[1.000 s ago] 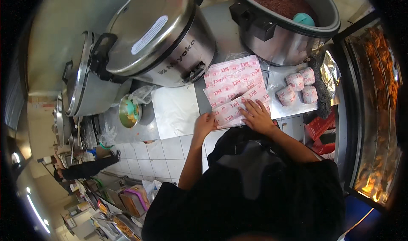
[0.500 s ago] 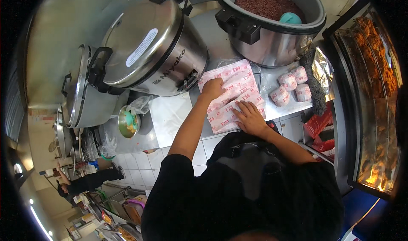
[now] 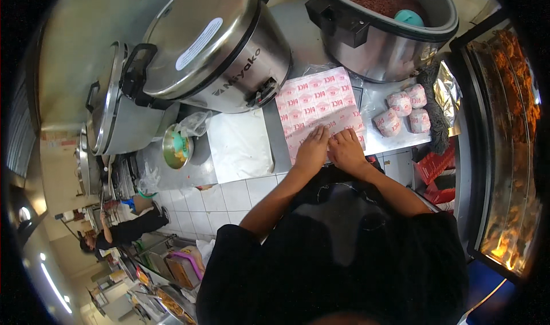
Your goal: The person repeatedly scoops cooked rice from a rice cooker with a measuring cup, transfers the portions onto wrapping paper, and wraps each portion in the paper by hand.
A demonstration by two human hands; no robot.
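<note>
A stack of white wrapping paper [image 3: 315, 93] with red print lies on the counter in front of me. Over its near part, my left hand [image 3: 311, 153] and my right hand [image 3: 347, 152] sit close together, almost touching. The fingers of both are drawn together and bent at the paper, seemingly on a folded or lifted top sheet; the fingertips are partly hidden. Right of the stack stand several small wrapped bundles [image 3: 388, 123] in the same printed paper. Behind them an open rice cooker [image 3: 372, 56] holds reddish-brown rice [image 3: 366, 4] and a turquoise scoop [image 3: 409, 18].
A large lidded rice cooker [image 3: 246, 67] stands at the back left, beside another big pot [image 3: 134, 127]. White sheets [image 3: 243, 147] and a metal bowl [image 3: 170, 158] lie left. Dark grey cloth [image 3: 439, 133], foil [image 3: 446, 93] and a glass food case [image 3: 507, 153] are right. A person [image 3: 129, 230] stands far left.
My left hand has come back from the far part of the paper to its near part, beside my right hand. My right hand's spread fingers have drawn in. The paper now lies flatter.
</note>
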